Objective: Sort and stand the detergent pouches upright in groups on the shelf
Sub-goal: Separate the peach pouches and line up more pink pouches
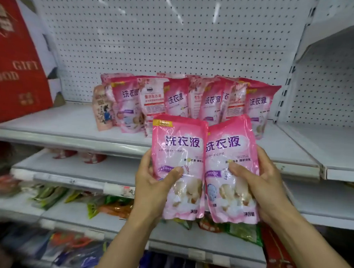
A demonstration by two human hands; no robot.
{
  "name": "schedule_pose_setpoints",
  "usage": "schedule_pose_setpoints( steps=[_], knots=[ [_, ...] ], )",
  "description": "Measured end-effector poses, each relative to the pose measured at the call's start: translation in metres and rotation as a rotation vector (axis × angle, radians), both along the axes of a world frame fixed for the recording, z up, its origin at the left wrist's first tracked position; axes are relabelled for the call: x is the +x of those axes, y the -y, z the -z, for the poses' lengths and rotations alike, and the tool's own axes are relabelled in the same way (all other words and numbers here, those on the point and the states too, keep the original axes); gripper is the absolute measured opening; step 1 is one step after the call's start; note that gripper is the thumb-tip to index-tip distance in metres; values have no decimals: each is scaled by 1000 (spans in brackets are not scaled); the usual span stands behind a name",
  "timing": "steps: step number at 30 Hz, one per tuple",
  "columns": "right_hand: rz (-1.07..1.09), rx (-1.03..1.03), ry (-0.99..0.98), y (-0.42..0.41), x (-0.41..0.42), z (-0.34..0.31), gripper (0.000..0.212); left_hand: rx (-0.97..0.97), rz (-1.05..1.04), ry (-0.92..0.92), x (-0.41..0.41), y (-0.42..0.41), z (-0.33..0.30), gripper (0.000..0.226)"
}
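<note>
I hold two pink detergent pouches side by side, upright, in front of the shelf. My left hand (153,186) grips the left pouch (179,154) with the thumb across its front. My right hand (259,185) grips the right pouch (230,157) the same way. Behind them, several more pink pouches (212,101) stand in a loose row on the white shelf (70,126), some facing front, some turned backward. A paler patterned pouch (103,109) leans at the row's left end.
A large red gift box (13,63) stands at the shelf's left end. White pegboard (156,40) backs the shelf. Lower shelves (77,177) hold colourful packets. Another shelf bay (335,150) adjoins on the right.
</note>
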State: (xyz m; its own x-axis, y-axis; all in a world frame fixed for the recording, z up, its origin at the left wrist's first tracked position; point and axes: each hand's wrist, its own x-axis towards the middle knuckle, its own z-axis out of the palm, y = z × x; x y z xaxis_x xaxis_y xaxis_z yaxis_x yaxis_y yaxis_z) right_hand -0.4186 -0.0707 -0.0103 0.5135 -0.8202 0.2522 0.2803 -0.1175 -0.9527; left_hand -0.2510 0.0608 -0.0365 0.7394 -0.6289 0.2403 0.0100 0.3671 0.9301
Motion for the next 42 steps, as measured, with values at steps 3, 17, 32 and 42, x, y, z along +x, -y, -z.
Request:
schedule_pose_setpoints(
  steps=[3,17,32,42],
  knots=[
    [-53,-4,11,-26,56,-1,51,2,-28,-11,51,-33,-1,57],
    [-159,55,94,-134,348,0,48,8,-66,-22,335,-160,-18,60],
    [-116,-71,100,-87,550,-33,34,-101,-131,45,519,-100,-49,53],
    [36,-213,26,-54,653,-26,28,-164,-338,138,612,-38,-42,46]
  ],
)
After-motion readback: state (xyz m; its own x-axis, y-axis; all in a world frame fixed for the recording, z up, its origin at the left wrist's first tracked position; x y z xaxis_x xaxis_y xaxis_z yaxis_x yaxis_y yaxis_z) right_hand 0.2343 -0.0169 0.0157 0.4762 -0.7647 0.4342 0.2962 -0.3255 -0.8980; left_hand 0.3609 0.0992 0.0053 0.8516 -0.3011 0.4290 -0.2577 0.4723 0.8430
